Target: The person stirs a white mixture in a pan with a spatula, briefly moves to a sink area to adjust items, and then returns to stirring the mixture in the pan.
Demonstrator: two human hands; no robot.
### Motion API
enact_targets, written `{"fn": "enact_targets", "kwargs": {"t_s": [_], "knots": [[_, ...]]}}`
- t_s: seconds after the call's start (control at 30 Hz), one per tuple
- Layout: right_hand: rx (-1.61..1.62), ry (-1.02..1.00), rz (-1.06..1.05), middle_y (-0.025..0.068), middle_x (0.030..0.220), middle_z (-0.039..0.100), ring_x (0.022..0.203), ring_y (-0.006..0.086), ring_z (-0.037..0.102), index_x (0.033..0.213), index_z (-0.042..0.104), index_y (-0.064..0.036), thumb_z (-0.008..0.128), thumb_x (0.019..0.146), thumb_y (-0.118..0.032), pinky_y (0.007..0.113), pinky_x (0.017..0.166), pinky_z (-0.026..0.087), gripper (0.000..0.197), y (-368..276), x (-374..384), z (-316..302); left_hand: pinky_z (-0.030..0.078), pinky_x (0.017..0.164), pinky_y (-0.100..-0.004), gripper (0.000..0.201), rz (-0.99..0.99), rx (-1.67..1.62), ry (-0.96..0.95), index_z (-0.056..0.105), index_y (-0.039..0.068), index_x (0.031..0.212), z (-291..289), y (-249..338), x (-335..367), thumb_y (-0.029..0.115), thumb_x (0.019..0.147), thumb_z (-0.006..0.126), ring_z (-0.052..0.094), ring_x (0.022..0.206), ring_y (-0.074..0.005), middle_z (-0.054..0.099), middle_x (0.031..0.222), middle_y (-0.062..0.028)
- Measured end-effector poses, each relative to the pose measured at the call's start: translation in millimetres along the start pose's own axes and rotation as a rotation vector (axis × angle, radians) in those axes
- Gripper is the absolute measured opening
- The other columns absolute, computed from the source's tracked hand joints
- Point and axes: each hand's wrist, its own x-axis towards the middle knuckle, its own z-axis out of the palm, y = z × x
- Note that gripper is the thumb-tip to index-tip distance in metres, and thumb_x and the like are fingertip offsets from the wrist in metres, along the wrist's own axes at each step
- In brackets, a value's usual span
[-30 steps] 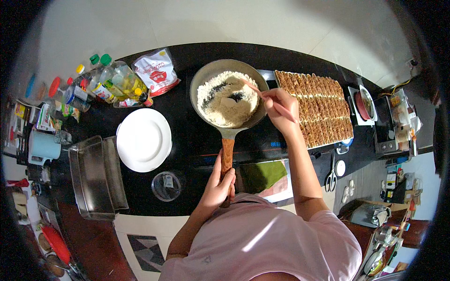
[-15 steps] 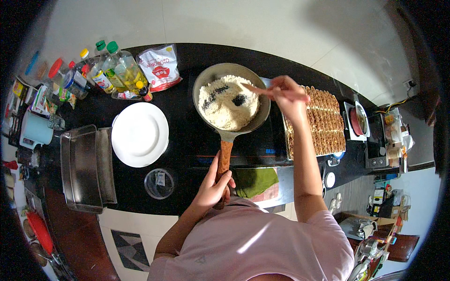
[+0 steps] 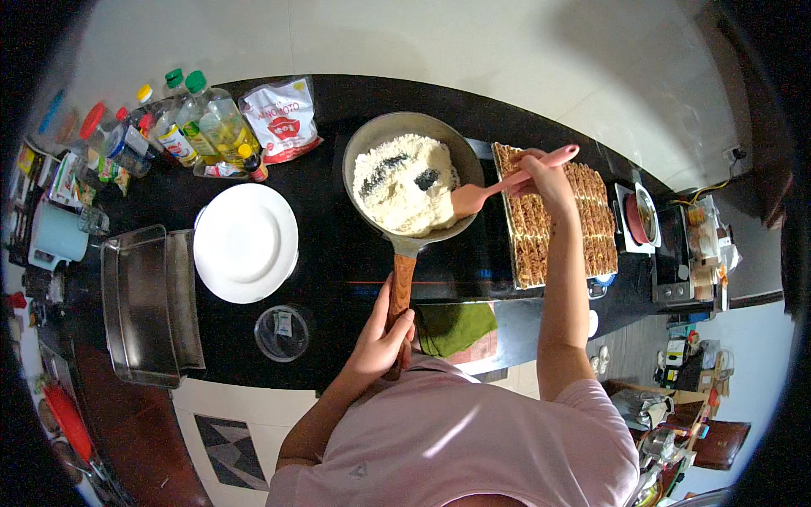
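Observation:
A grey frying pan with a wooden handle sits on the black cooktop. My left hand is wrapped round that handle. White, crumbly powder fills much of the pan, and dark pan surface shows through in two patches. In my right hand is a pink spatula, its blade against the powder at the pan's right inner side. Just beneath the right hand and forearm lies a tray of brown, crumb-topped pieces in rows.
A white plate, a clear round container and a metal loaf-shaped tin stand left of the pan. Behind them are several bottles and a white-and-red bag. A green cloth hangs at the counter's front edge.
The spatula has swung from the pan's upper right down to its lower right side, and my right hand has tilted with it. The left hand keeps its hold on the handle.

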Motion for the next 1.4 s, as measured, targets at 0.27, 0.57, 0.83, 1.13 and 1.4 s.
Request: {"fn": "enact_targets", "kwargs": {"t_s": [0.27,0.57,0.83,1.13,1.4], "knots": [[0.303,0.104,0.141,0.0162,0.079,0.066,0.063,0.0221,0.065,0.103,0.056,-0.0011,0.045,0.086,-0.022,0.031,0.055,0.055,0.029,41.8,-35.2,69.6,0.04,0.042,-0.0243,0.065,-0.111,-0.027,-0.01,0.008,0.024,0.148,-0.2,9.1,-3.6,0.013,0.096,0.045,0.046,0.048,-0.0109,0.048,0.073,-0.0035],[0.524,0.095,-0.145,0.0152,0.086,0.064,0.07,0.0231,0.067,0.102,0.053,0.0002,0.045,0.092,-0.017,0.032,0.064,0.056,0.022,23.6,-18.7,125.3,0.041,0.045,-0.0247,0.064,-0.12,-0.032,0.019,0.01,0.024,0.148,1.8,12.0,-3.0,0.011,0.096,0.046,0.046,0.052,-0.0109,0.048,0.074,-0.0037],[-0.167,-0.213,-0.373,0.0112,0.091,0.066,0.083,0.0168,0.064,0.09,0.061,0.0047,0.063,0.082,-0.01,0.028,0.075,0.052,0.017,-20.2,-66.0,55.9,0.042,0.051,-0.0239,0.065,-0.049,0.044,0.039,0.012,0.019,0.148,-0.1,0.8,-1.2,0.01,0.095,0.048,0.047,0.06,-0.0094,0.049,0.076,-0.0035],[-0.175,-0.492,-0.397,0.0094,0.082,0.066,0.077,0.0149,0.062,0.09,0.064,0.0009,0.06,0.075,-0.011,0.029,0.072,0.05,0.019,-2.6,-72.2,68.3,0.041,0.053,-0.0234,0.064,-0.028,0.068,0.053,0.012,0.017,0.148,0.6,1.7,-2.1,0.008,0.095,0.047,0.047,0.062,-0.0093,0.049,0.076,-0.0031],[-0.33,-0.113,-0.84,0.0119,0.076,0.061,0.071,0.0264,0.063,0.085,0.061,-0.0019,0.06,0.075,-0.001,0.033,0.064,0.049,0.01,13.7,-50.7,139.6,0.042,0.058,-0.0234,0.064,-0.042,0.064,0.052,0.014,0.015,0.148,1.4,5.6,-2.6,0.007,0.095,0.047,0.048,0.067,-0.0091,0.048,0.078,-0.0018]]}}
